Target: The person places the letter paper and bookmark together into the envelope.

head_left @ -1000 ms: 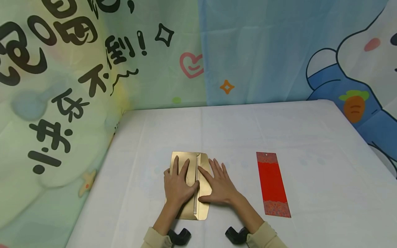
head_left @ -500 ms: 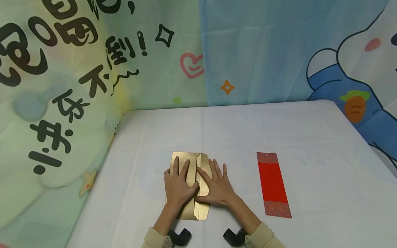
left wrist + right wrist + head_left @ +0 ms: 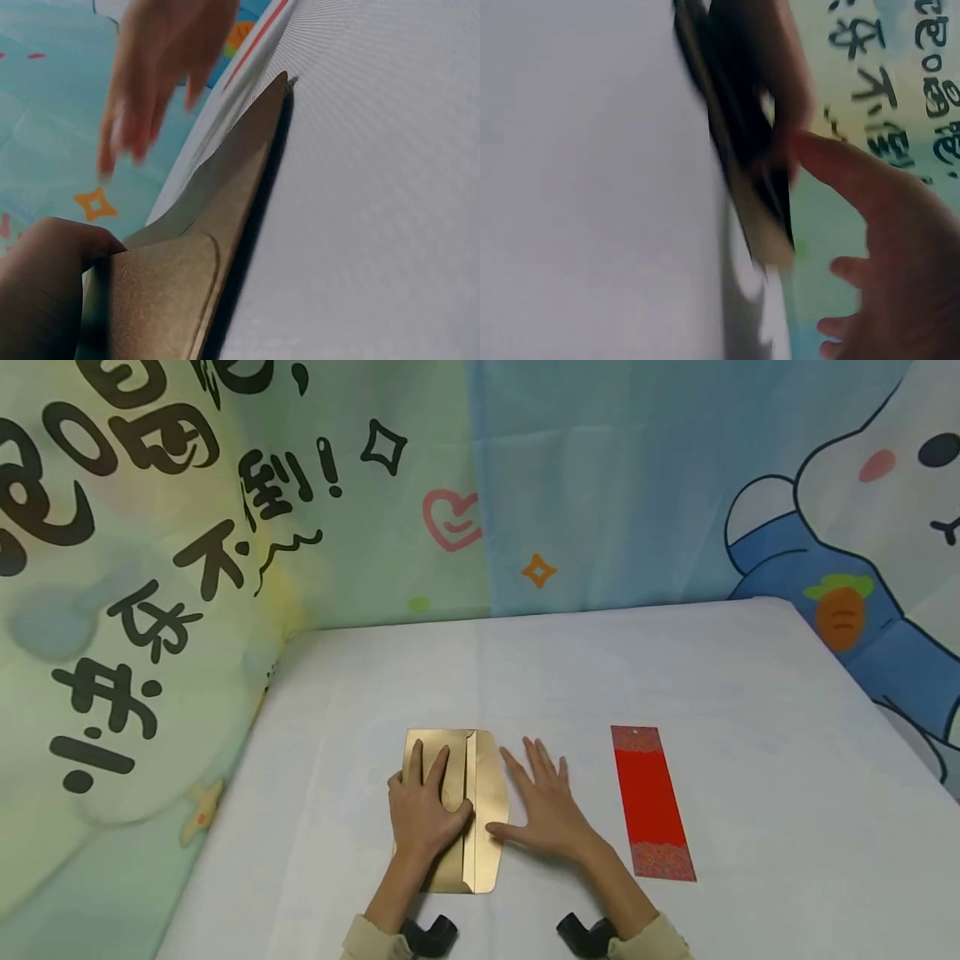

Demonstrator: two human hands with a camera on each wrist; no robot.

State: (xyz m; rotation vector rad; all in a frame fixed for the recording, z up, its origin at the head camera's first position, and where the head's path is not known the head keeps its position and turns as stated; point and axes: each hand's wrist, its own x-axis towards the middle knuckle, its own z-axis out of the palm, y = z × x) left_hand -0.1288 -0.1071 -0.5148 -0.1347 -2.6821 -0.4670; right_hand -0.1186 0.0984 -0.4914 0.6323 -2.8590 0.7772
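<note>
A gold paper envelope [image 3: 483,852] lies on the white-covered table, its long folded flap along the right side. My left hand [image 3: 425,814] rests flat on the envelope's left part, fingers spread and straight. My right hand [image 3: 551,810] is just right of the envelope with its fingers spread, the thumb tip at the flap's edge. In the left wrist view the envelope [image 3: 172,292] stands slightly raised off the cloth along its near edge, and the right hand [image 3: 161,67] hovers above it. The right wrist view is blurred; the right hand [image 3: 900,247] shows there with fingers extended.
A red paper strip [image 3: 654,802] with patterned ends and a small hole at the top lies to the right. Printed cloth [image 3: 375,543] hangs behind and to the left of the white table [image 3: 555,677]. Black wrist mounts [image 3: 431,937] sit at both wrists.
My right hand has moved off the envelope's flap to the right. The left hand stays on the envelope. The whole head view has shifted slightly.
</note>
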